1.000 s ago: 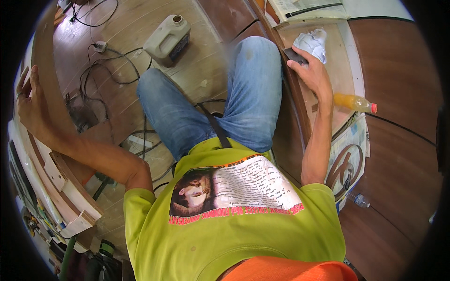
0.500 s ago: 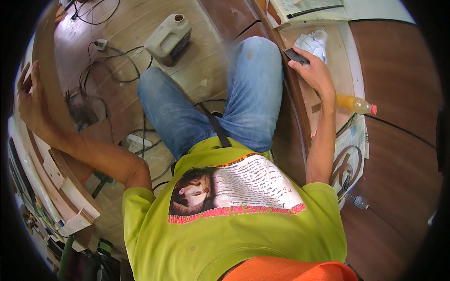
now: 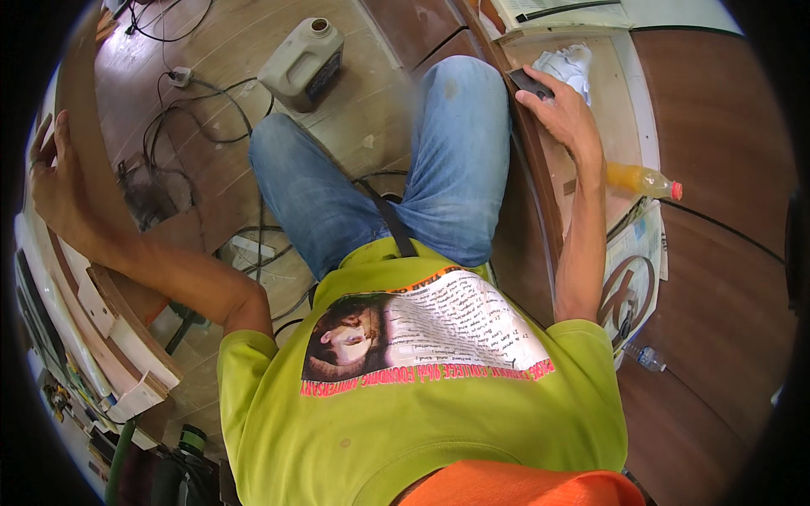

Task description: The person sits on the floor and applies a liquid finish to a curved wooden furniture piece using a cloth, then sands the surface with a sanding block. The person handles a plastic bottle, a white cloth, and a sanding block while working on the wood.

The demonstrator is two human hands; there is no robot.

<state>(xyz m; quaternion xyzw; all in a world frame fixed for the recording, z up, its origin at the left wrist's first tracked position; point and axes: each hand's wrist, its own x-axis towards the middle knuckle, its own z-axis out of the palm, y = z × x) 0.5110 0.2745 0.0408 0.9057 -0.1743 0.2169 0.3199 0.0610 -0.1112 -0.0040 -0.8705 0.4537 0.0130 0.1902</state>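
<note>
Person is sitting, viewed from above; yellow-green shirt [image 3: 405, 422] is filling the near field, jeans-clad knees [image 3: 456, 169] are pointing away over a pale plank floor [image 3: 211, 51]. Cables [image 3: 194, 126] are trailing across the floor, and a grey plastic jug [image 3: 302, 63] is standing beyond the knees, cap up.

Right side: a curved brown wooden panel [image 3: 540, 211] is running beside the right knee, its edge arcing from near to far. The right hand [image 3: 561, 118] is resting on that edge, fingers closed over a small dark flat block [image 3: 530, 83], which is lying at the far end of the edge with its long axis pointing far-left. A white cloth [image 3: 569, 63] is lying just beyond it. An orange-filled bottle [image 3: 643, 180] is lying on its side to the right, cap pointing right.

Left side: the left hand [image 3: 55, 181] is pressing, fingers apart, against a curved brown board [image 3: 84, 126]; whether it is gripping, I cannot tell. Stacked pale offcuts [image 3: 118, 337] are crowding the near-left. Open floor is remaining only between the knees and jug.
</note>
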